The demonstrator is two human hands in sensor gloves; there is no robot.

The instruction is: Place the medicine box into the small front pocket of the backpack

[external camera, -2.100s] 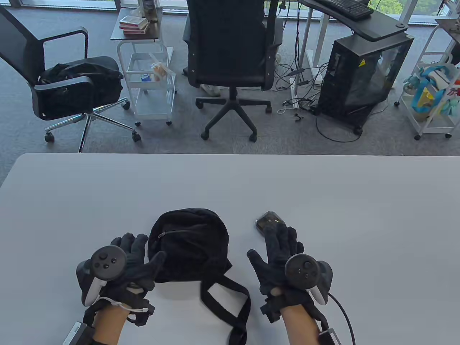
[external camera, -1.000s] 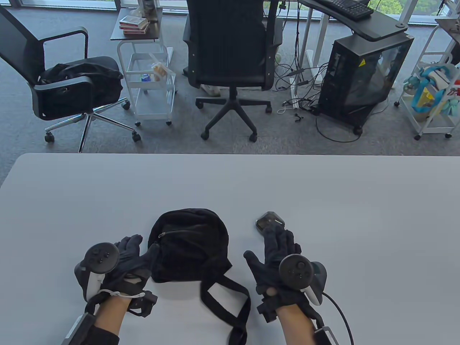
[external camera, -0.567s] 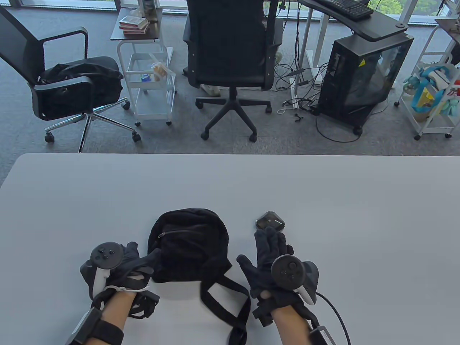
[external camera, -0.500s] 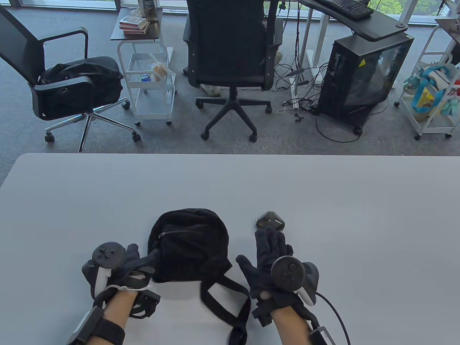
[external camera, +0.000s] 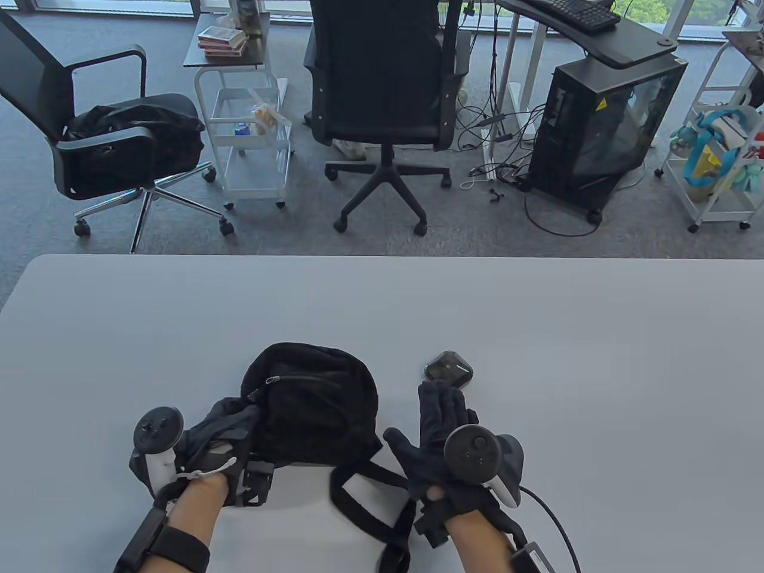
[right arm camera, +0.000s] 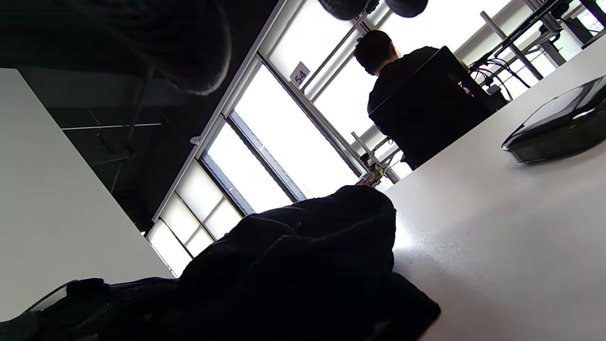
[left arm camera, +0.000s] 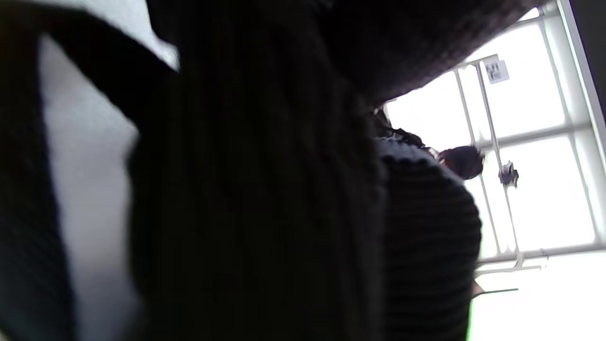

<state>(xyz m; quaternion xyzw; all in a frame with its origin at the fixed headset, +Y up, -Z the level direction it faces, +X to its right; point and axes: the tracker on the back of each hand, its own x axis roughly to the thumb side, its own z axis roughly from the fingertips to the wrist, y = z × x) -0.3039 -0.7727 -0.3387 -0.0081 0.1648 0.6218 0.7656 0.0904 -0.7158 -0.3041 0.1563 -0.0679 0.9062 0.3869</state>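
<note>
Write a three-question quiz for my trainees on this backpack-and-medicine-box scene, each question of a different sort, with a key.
1. True or false: the medicine box is already inside the backpack.
2. Which hand touches the backpack? A) left hand B) right hand C) neither
3. Fill in: the right hand lies flat on the ____, its fingers just short of the medicine box.

Key
1. False; it lies on the table, to the right of the backpack.
2. A; the left hand holds the backpack's left side, near the front pocket's zipper.
3. table

Matt black cloth backpack (external camera: pixel 316 406); glossy dark plastic medicine box (external camera: pixel 448 368); smooth matt table (external camera: pixel 537 334).
</note>
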